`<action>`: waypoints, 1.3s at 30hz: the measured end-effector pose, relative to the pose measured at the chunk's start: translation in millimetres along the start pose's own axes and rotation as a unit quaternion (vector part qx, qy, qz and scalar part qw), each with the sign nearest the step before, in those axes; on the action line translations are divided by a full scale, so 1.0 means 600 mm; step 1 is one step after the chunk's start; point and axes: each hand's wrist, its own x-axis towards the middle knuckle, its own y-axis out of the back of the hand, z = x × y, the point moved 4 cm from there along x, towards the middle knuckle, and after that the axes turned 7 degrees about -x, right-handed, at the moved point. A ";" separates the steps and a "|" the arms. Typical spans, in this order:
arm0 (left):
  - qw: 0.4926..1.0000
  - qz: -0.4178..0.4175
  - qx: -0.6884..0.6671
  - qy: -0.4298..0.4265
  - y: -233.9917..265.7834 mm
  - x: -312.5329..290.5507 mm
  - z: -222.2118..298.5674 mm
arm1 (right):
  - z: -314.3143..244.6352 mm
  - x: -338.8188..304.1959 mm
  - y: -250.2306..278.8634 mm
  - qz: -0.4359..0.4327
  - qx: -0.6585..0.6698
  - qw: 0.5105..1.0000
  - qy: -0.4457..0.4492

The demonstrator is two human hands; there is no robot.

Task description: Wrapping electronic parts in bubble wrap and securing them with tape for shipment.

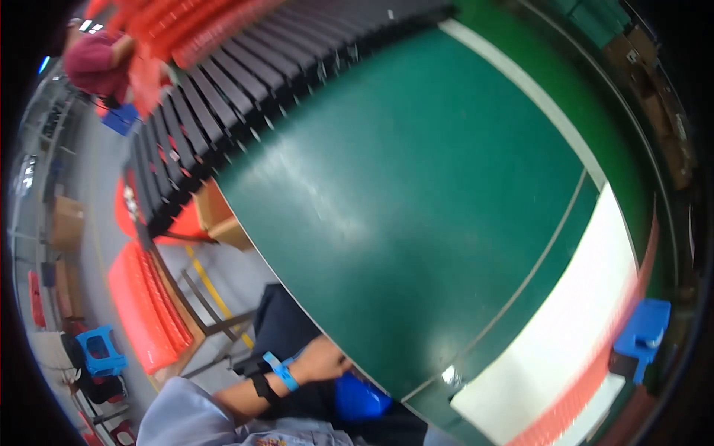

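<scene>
Bubble wrap (141, 308), red and bundled, is leaning out at the left of the frame, and I am judging that a passing leg could drag it down. At lower centre, the left hand (321, 360) is sitting against the lower-left edge of the green tabletop (387, 178); its fingers are looking curled, but blur is hiding whether they are pinching anything, so I cannot tell. A hasty lift could be scraping knuckles there. At lower right, the white sheet (554, 327) is lying beside a pinkish strip (576, 401); tugging that strip could be pulling it askew.
</scene>
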 end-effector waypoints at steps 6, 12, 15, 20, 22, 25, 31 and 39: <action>0.985 -0.137 0.072 0.082 -0.072 0.024 0.016 | -0.168 0.169 0.043 0.066 0.083 0.987 0.122; 0.993 -0.094 0.056 0.052 -0.106 0.011 0.025 | -0.167 0.192 0.085 0.112 0.101 0.975 0.163; 0.990 -0.102 0.050 0.087 -0.122 -0.003 0.012 | -0.161 0.178 0.105 0.128 0.097 0.972 0.172; 0.992 -0.103 0.043 0.065 -0.128 -0.015 0.005 | -0.168 0.110 0.134 0.147 0.075 0.970 0.176; 0.988 -0.118 0.075 0.066 -0.114 -0.001 0.018 | -0.167 0.053 0.138 0.140 0.056 0.974 0.167; 0.992 -0.090 0.093 0.003 -0.086 0.028 0.074 | -0.154 -0.097 0.123 0.096 0.016 0.986 0.133; 0.988 -0.030 0.144 -0.046 -0.061 0.023 0.003 | -0.210 -0.422 0.085 -0.003 -0.058 0.996 0.064; 0.990 0.090 0.069 -0.081 0.163 -0.057 -0.003 | -0.320 -0.578 0.025 -0.149 -0.022 0.989 0.002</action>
